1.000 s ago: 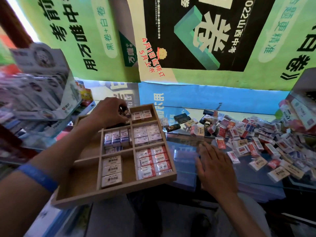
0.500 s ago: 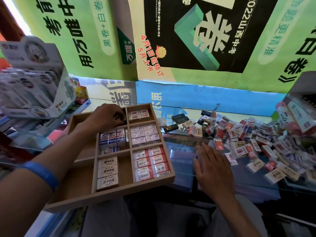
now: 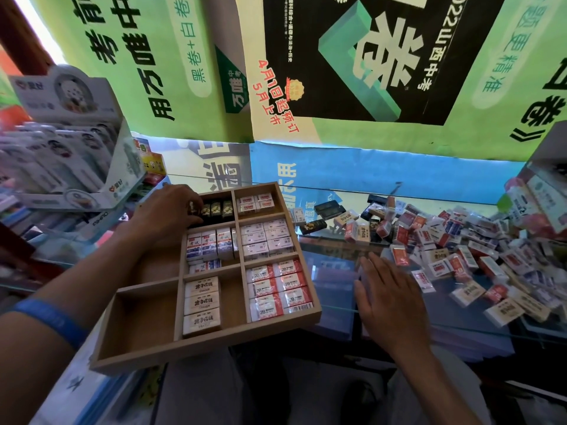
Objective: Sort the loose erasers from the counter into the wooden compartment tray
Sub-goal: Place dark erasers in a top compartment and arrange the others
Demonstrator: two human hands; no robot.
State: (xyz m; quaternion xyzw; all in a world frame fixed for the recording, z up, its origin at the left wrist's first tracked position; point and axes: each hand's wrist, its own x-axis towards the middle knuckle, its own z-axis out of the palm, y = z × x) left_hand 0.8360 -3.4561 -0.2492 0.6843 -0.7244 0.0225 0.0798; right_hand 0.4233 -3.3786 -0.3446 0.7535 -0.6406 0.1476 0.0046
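The wooden compartment tray [image 3: 208, 345] lies tilted at the counter's left end, partly over my lap. Its cells hold rows of black erasers [image 3: 219, 208], white-and-blue erasers [image 3: 208, 243], white erasers [image 3: 267, 237], red 2B erasers [image 3: 279, 286] and cream erasers [image 3: 201, 305]. My left hand [image 3: 165, 210] reaches into the far middle cell, its fingertips pinching the leftmost black eraser. My right hand [image 3: 386, 299] rests flat on the glass, fingers straight, just left of the heap of loose erasers [image 3: 445, 240].
The tray's two left cells [image 3: 138, 317] are bare wood. A few black erasers [image 3: 326, 208] lie on the glass counter [image 3: 460, 329] behind the heap. A stationery display box [image 3: 70, 142] stands at the left and packaged goods [image 3: 540, 197] at the right. Posters cover the wall.
My left hand has lowered the black eraser into the far middle cell beside the other black ones, which now show. My right hand has stayed flat on the glass.
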